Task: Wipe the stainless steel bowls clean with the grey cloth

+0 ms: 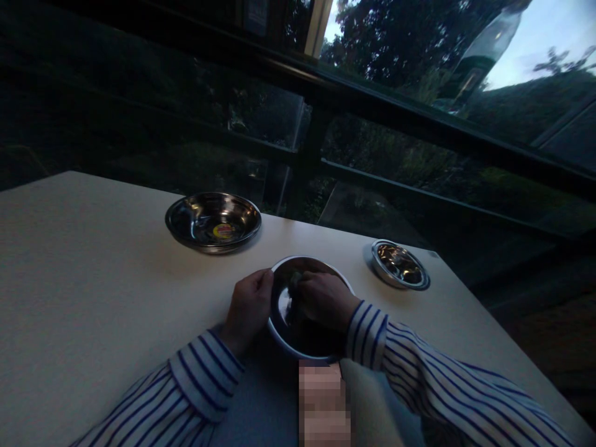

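Note:
A shiny metal bowl [285,310] is tilted at the near edge of the table, its opening facing me. My left hand [249,307] is closed on the bowl's left rim, thumb at the edge. Inside the bowl, my right hand [326,298] has its fingers curled round a small greenish-grey lump [295,280]. The lump is at the upper inner wall, too dark and too covered by the fingers to name its kind. The right forearm crosses the bowl's right side and hides part of it.
On the white table [116,248], stacked wide metal basins [186,239] with a yellow-and-red label stand at the back left. A smaller metal bowl [388,276] sits back right. Behind the table runs a dark window frame, with a bottle [479,59] on its ledge.

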`<action>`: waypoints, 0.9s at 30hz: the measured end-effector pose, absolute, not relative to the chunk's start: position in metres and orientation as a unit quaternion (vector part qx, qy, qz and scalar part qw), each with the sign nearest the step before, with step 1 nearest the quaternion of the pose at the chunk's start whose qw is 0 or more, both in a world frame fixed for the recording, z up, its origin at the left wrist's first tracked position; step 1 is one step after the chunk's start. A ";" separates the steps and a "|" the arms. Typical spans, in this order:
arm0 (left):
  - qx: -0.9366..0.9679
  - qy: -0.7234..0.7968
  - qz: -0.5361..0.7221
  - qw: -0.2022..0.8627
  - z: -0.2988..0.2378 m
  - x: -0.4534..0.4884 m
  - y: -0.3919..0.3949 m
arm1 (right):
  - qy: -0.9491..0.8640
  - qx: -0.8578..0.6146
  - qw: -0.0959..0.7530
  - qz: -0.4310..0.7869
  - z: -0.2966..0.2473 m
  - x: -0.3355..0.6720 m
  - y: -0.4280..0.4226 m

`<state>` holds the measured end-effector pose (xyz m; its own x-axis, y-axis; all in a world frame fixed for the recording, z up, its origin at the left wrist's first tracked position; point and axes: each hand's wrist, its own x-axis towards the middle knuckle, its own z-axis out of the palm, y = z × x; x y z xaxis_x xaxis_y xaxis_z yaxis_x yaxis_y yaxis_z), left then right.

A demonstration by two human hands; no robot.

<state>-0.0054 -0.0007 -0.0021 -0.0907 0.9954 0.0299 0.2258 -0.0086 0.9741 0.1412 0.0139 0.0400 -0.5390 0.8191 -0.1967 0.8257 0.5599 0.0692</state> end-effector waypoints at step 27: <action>0.516 0.594 0.486 0.381 -0.001 -0.009 0.006 | 0.923 0.365 0.101 -0.070 0.039 0.126 0.014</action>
